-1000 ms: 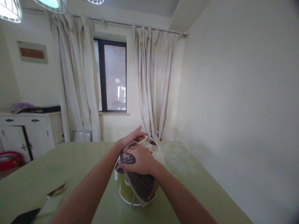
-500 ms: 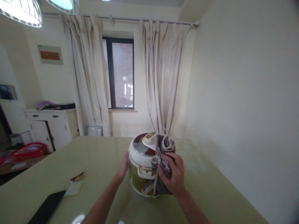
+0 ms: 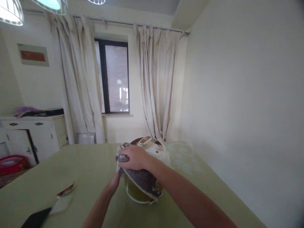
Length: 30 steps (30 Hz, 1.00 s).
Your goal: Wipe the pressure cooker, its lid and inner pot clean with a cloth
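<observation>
A white and olive-green rice cooker (image 3: 163,154) with a brown and silver lid stands upright on the pale green table (image 3: 90,164). My right hand (image 3: 135,155) is closed on a bunched grey cloth (image 3: 143,182) at the cooker's upper left. Part of that cloth hangs slantwise over the front, down to the lower right, hiding much of the body. My right forearm crosses before the cooker's right side. Low on the left, my left hand (image 3: 114,183) is against the cooker's side, just below the bunched cloth; its fingers are hidden.
A black phone (image 3: 36,218) and a small brown-and-white packet (image 3: 66,190) lie on the table at the left. A white cabinet (image 3: 57,133) and a red basket (image 3: 13,165) stand beyond. Curtains and a window are behind; a bare wall runs along the right.
My right hand has carried the cloth from the cooker's right side across to its left. The view has turned slightly right. My left hand stays at the cooker's left side.
</observation>
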Available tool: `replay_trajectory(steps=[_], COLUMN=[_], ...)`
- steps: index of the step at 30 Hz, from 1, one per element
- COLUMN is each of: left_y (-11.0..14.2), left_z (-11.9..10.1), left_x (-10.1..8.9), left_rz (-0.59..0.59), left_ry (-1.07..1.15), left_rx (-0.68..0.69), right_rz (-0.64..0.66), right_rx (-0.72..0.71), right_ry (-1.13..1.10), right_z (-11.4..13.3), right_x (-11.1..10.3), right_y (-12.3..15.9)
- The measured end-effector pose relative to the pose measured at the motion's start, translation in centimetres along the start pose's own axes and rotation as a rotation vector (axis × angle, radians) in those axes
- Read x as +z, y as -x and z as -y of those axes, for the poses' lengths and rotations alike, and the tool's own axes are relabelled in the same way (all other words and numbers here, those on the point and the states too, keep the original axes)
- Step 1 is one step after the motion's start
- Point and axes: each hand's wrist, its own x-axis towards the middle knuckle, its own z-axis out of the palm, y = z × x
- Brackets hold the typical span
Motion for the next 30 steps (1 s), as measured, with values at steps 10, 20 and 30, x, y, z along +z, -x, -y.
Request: replay_trajectory(steps=[10,20,30], left_y=[4.9,-7.2,-1.2], left_z=[-9.4,-10.8,-13.8], left_x=[3.0,4.1,2.6], left_rz=[0.063,0.08,0.23], left_ry=[-0.531,-1.025,-1.129], left_rx=[0.443,0.25,0.534], right_rz=[0.006,0.135,0.114], right_rx=[0.309,0.391,0.498], right_ry=[0.076,0.066,0.102], right_z=[-2.1,-9.3,-9.4], right_x=[-2.1,-2.6,-1.8], right_y=[-4.5,-0.6,-0.8])
